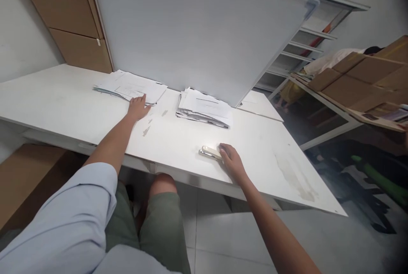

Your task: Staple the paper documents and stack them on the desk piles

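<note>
My left hand (pixel 137 107) lies with its fingers spread on the near edge of a loose stack of white papers (pixel 127 84) at the left of the white table (pixel 172 142). To the right, my right hand (pixel 232 161) is closed round the rear end of a cream stapler (pixel 210 152). The stapler's metal-edged front points left, low over or on the tabletop; which of the two I cannot tell. Between and beyond my hands is a second, thicker stack of papers (pixel 204 108), its sheets unevenly lined up.
A large whiteboard (pixel 197 27) stands behind both stacks. Cardboard boxes (pixel 68 14) are piled at the back left, with more boxes (pixel 360 78) on a rack at the right. Near that rack a person (pixel 334 59) is partly hidden. White shelves (pixel 302 44) stand behind.
</note>
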Available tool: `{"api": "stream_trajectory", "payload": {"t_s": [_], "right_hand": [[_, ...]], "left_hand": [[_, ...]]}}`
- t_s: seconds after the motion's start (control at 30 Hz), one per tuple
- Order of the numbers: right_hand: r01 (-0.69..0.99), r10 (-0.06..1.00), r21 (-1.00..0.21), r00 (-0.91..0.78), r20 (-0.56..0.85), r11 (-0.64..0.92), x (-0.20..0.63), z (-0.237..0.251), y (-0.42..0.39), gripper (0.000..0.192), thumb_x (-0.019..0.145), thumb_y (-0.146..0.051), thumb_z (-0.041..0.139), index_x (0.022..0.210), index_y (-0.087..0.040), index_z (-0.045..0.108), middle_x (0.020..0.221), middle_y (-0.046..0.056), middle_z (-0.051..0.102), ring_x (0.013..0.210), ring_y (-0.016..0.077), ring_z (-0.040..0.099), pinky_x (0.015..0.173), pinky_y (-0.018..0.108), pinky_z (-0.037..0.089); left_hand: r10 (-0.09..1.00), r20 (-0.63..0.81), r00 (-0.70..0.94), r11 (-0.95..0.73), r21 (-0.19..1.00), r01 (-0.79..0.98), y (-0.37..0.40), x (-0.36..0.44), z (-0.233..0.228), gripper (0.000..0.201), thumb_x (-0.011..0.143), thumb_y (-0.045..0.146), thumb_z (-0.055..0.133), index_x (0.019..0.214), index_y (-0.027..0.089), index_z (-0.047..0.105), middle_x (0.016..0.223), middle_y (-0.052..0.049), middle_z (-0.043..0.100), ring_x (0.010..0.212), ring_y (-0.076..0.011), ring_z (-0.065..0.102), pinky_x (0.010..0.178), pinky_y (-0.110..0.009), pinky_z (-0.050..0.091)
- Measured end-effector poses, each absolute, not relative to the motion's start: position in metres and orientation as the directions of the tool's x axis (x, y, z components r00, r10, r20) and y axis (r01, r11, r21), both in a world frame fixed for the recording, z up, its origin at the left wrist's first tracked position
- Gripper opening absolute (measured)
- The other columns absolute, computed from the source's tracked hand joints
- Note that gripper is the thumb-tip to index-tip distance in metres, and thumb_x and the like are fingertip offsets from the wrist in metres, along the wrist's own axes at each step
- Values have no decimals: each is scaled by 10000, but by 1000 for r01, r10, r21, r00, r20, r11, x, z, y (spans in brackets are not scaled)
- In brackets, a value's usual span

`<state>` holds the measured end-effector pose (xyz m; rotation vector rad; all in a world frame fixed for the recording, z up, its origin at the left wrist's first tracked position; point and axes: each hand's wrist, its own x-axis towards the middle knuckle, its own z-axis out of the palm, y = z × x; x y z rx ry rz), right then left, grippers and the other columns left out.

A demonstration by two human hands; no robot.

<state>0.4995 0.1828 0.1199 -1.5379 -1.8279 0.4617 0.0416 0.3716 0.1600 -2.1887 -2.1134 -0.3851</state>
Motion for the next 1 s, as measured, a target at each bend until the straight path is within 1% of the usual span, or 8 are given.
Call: {"api": "stream_trajectory", "payload": {"t_s": [0.1,0.17,0.33,0.43,0.57,0.67,0.8,1.0], "right_hand": [[714,963,-666,-43,265,215,500,120,182,553,933,-619,398,1205,-196,626,1274,139,632,1211,304,553,1059,492,421],[717,963,-663,-43,266,215,500,120,181,550,936,-617,398,1210,-198,625,1276,139,631,1207,301,557,1056,486,425],[727,957,-646,-54,285,234,500,121,180,529,942,-602,397,1200,-203,629,1259,131,643,1198,297,568,1053,478,430],[728,956,-645,-52,288,233,500,121,181,519,942,-593,398,1193,-204,632,1255,133,647,1190,296,575,1042,476,441],[727,953,-642,-57,298,244,500,120,183,511,938,-589,404,1183,-207,637,1239,134,654,1178,298,583,1042,483,441],[729,953,-639,-58,298,244,500,121,183,513,940,-587,401,1185,-204,639,1239,136,654,1179,299,583,1043,483,440],[728,949,-637,-60,309,253,499,122,182,508,947,-585,398,1193,-211,637,1235,132,657,1176,297,584,1035,480,446],[726,951,-639,-69,302,256,499,120,185,573,939,-635,372,1199,-198,636,1239,137,651,1178,297,576,1039,478,438]], "left_hand": [[955,296,-24,-10,113,994,367,46,161,680,960,468,308,1513,74,325,1439,-244,463,1339,-389,392,1113,-531,238],[941,336,-40,-2,121,993,364,47,160,638,967,452,299,1486,86,373,1453,-240,449,1348,-389,381,1110,-528,242],[947,314,-59,11,152,988,366,44,157,696,977,412,274,1539,5,210,1584,-219,283,1465,-345,214,1181,-472,154],[954,285,-92,48,156,987,367,43,160,711,949,418,362,1526,18,248,1500,-247,401,1389,-375,329,1138,-492,231],[936,337,-100,51,150,987,358,48,168,521,948,293,349,1415,96,470,1354,-223,530,1292,-375,421,1069,-510,311],[920,392,-2,-56,136,989,345,53,174,485,918,198,359,1354,135,562,1348,-188,547,1308,-346,425,1082,-491,325],[887,394,240,-295,85,952,316,64,177,690,800,54,396,1482,148,441,1504,-114,463,1442,-262,325,1184,-454,247],[834,106,541,-548,53,835,236,144,160,708,787,54,401,1492,116,424,1525,-83,452,1467,-209,319,1205,-365,271]]}}
